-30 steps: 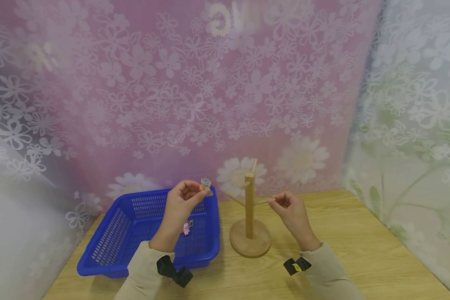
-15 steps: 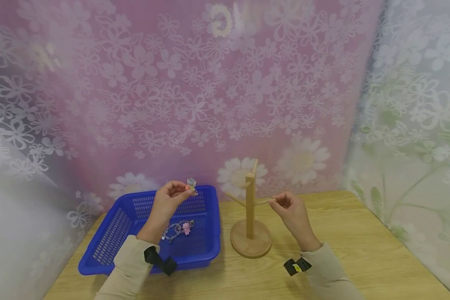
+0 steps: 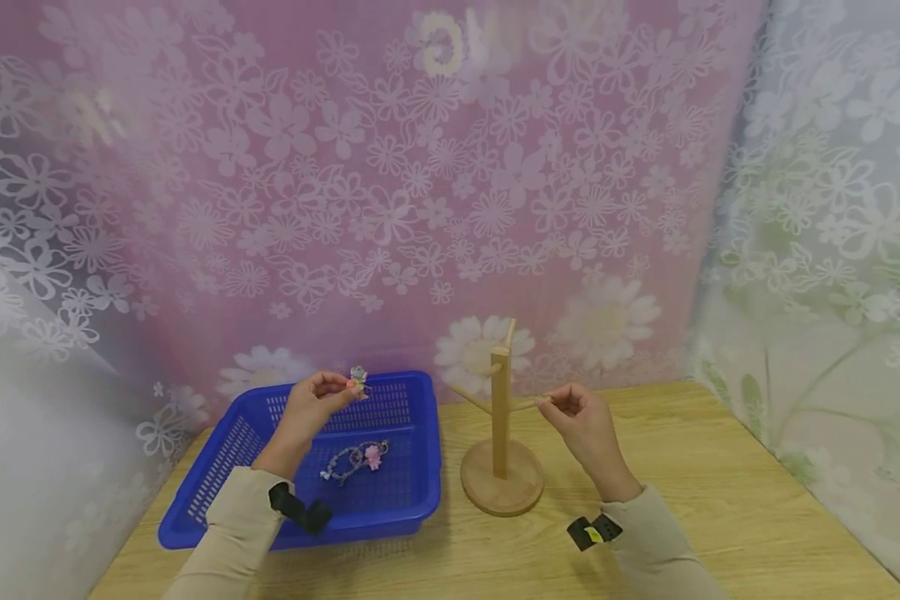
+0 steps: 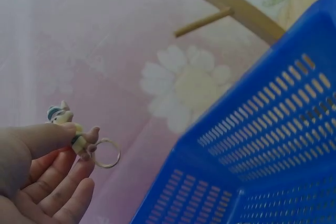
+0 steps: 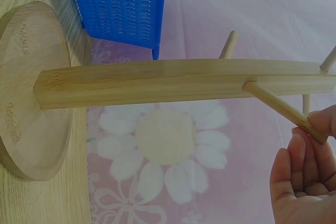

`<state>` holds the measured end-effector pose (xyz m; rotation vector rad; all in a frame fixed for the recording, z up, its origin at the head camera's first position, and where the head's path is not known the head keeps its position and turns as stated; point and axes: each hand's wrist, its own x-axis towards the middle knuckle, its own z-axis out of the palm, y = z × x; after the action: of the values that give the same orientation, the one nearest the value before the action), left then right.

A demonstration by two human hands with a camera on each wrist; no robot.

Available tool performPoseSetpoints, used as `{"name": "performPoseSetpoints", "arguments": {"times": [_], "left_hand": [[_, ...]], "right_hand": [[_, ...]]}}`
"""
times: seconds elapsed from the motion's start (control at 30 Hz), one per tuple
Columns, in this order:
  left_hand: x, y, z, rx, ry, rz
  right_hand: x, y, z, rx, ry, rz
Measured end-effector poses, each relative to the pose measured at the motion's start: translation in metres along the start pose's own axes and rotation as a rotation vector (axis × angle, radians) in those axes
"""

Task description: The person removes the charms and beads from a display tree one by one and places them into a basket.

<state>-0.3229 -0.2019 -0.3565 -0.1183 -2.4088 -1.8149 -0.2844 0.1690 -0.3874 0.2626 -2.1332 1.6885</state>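
Head view: left hand is pinching a light, small figurine keyring by its charm over the blue slotted plastic basket; right hand is pinching a peg of the wooden peg stand.

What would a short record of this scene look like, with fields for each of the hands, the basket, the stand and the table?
left hand: pinches a small figure keychain above the blue basket
right hand: fingertips pinch the end of a peg on the wooden stand
blue basket: holds a beaded keychain with a pink charm
wooden stand: upright on its round base, right of the basket, nothing seen hanging on its pegs
table: light wood
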Motion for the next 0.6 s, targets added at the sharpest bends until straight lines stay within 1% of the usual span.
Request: {"name": "performPoseSetpoints", "arguments": {"times": [0.17,0.27,0.4,0.5,0.6], "left_hand": [[0.005,-0.011,-0.010,0.042,-0.029,0.001],[0.006,-0.017,-0.015,0.066,-0.062,0.005],[0.006,-0.023,-0.024,0.095,-0.102,0.033],[0.009,-0.027,-0.028,0.098,-0.106,0.012],[0.014,-0.032,-0.032,0.097,-0.097,-0.044]], "right_hand": [[0.000,0.000,0.000,0.006,0.003,0.004],[-0.001,0.000,-0.001,0.005,0.006,0.000],[0.000,0.001,-0.001,-0.005,0.004,-0.002],[0.000,0.000,0.000,-0.008,0.002,0.004],[0.000,0.000,0.000,-0.012,0.004,0.011]]}}
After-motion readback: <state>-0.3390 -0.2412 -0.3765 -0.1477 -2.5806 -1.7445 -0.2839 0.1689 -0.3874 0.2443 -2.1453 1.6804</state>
